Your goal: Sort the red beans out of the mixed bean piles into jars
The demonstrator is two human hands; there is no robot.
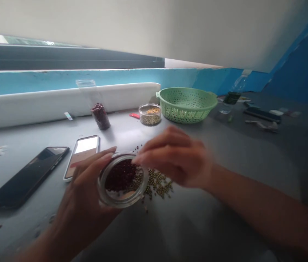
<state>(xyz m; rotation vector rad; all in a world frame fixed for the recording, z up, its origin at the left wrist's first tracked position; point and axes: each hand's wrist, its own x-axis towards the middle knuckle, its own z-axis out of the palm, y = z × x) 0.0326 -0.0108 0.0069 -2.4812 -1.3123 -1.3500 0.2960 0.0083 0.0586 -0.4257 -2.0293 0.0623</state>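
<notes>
My left hand (88, 193) is wrapped round a clear round jar (103, 189), its mouth tilted toward me. Inside lie dark red beans (121, 176), and green beans show through or beside them. At the jar's upper right rim, my right hand (174, 156) has its fingertips pinched together. Whatever is between those fingertips is hidden, and the hand is slightly blurred. Loose green mung beans (159, 183) are scattered on the grey table just right of the jar, with a few dark beans around them.
Behind stand a tall clear jar (101, 116) of dark red beans, a small round container (150, 115) with grains, and a green plastic basket (188, 105). A white-framed phone (84, 153) and a black phone (25, 178) lie left. A plastic bottle (232, 97) stands back right.
</notes>
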